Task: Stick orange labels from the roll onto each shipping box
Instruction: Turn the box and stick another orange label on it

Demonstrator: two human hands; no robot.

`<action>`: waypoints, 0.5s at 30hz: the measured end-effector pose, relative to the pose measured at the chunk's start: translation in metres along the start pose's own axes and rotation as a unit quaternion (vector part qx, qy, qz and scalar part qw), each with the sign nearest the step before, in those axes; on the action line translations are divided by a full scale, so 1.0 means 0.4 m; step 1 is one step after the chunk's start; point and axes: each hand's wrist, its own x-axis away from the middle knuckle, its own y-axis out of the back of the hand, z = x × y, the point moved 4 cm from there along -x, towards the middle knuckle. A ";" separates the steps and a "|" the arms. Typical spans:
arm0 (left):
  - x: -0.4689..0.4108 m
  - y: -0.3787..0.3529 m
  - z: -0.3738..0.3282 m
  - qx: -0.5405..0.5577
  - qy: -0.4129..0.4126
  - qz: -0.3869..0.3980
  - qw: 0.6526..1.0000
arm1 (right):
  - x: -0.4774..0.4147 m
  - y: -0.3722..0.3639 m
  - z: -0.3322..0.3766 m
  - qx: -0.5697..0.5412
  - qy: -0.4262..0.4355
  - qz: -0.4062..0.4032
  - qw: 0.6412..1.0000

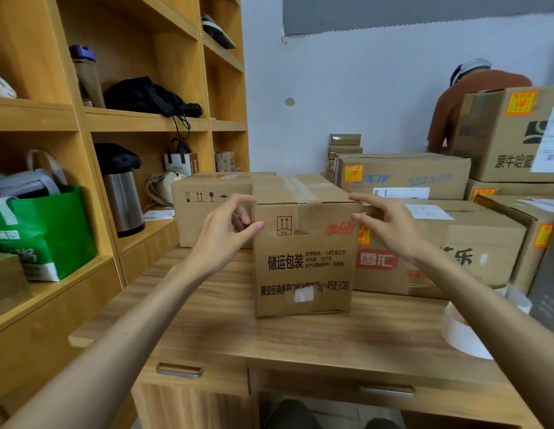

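Two hands — left hand (229, 226) and right hand (385, 222) — clasped the upper corners of the middle box (303, 267) on the desk (207, 329), while the right forearm, crossing the label roll (461, 332), looked liable to sweep it off.

The centre box (303, 267) reads "储运包装" and "75g×45支(C8)" below a two-arrow upright sign. Just right of it, the low box (486, 233) bears a red "雪汇" badge. Up and right, the tall box (498, 144) shows "蒙牛". Behind-left, the rear box (207, 212) carries handling symbols.
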 end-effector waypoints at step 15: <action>0.080 -0.386 -0.252 -0.071 -0.157 0.184 0.968 | 0.210 0.188 -0.101 0.210 -0.034 0.065 0.975</action>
